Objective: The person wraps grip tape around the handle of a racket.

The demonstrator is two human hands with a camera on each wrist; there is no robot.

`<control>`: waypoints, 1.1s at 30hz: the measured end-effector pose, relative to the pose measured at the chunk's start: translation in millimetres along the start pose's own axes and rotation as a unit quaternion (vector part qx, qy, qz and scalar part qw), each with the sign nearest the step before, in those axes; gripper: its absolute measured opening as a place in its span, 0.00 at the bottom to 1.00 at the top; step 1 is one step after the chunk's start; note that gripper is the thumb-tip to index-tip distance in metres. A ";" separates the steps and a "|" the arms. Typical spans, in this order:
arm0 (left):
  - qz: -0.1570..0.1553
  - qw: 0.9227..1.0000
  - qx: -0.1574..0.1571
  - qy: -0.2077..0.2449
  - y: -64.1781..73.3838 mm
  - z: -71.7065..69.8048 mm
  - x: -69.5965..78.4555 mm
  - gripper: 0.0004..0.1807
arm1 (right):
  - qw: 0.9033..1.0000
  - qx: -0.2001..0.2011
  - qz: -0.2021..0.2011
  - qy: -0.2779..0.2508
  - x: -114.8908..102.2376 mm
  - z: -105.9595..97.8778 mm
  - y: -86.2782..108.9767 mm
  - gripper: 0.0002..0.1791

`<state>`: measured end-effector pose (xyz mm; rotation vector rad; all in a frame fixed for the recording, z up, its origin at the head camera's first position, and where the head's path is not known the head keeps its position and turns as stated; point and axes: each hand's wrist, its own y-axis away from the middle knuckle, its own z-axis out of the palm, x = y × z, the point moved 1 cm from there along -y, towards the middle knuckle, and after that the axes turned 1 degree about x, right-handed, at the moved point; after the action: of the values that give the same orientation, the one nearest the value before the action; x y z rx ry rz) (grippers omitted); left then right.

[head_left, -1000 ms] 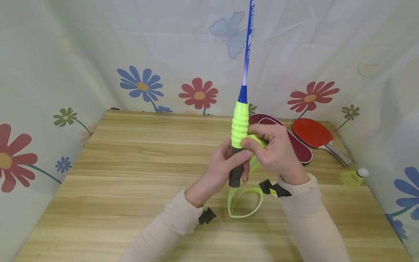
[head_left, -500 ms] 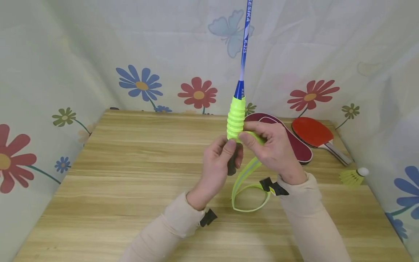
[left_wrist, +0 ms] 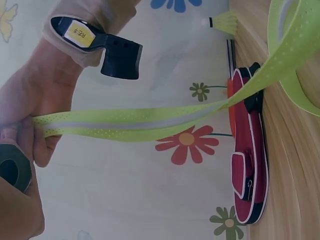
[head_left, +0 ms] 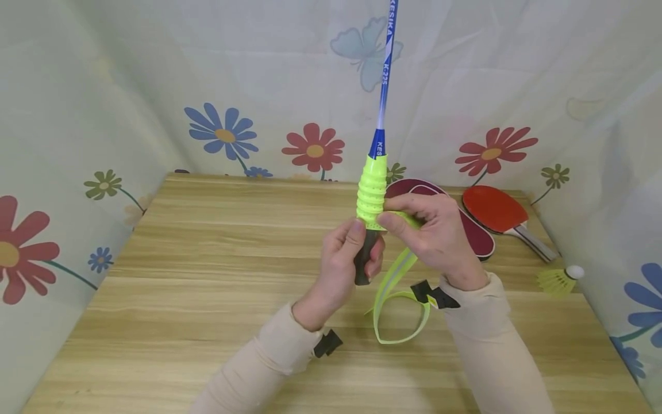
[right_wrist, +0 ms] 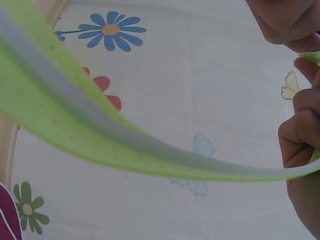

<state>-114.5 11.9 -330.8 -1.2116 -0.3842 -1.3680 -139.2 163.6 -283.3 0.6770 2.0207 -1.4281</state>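
A blue-shafted badminton racket [head_left: 383, 103] stands nearly upright, handle down, its head out of frame. My left hand [head_left: 338, 261] grips the dark lower handle, thumb near the edge of the wrap. Ridged neon yellow grip tape [head_left: 371, 190] covers the upper handle. Close against it, my right hand [head_left: 431, 233] pinches the tape's loose run between thumb and fingers. From there the tape strip [left_wrist: 130, 125] hangs down and curls in a loop on the table; a grey stripe runs along it. In the right wrist view the strip [right_wrist: 125, 135] crosses in front of the left hand.
A dark red padded case [head_left: 478, 238] lies behind my right hand. Beside it are a red table tennis bat [head_left: 493, 210] and a yellow shuttlecock [head_left: 561, 280] near the right edge. The wooden table [head_left: 207, 259] is backed by a flowered curtain [head_left: 269, 69].
The racket has shifted slightly left and turned, so its shaft lettering faces me. My left thumb has moved up off the black handle toward the wrap. The hanging loop has swung a little right.
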 end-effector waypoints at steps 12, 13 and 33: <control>-0.040 0.995 -0.055 0.069 3.4 3.1 3.8 0.25 | 0.999 -0.006 -0.007 -0.033 -1.5 -1.7 1.0 0.10; -0.044 0.995 -0.059 0.074 3.5 3.1 3.7 0.26 | 0.999 -0.006 -0.007 -0.035 -1.3 -1.8 0.9 0.10; -0.078 0.978 -0.137 0.137 1.7 5.1 4.6 0.31 | 0.992 -0.042 0.027 -0.113 9.4 -7.1 0.7 0.11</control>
<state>-109.7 13.2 -325.7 -1.2118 -0.0969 -1.7422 -146.5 171.3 -288.4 0.5055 1.8613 -1.3183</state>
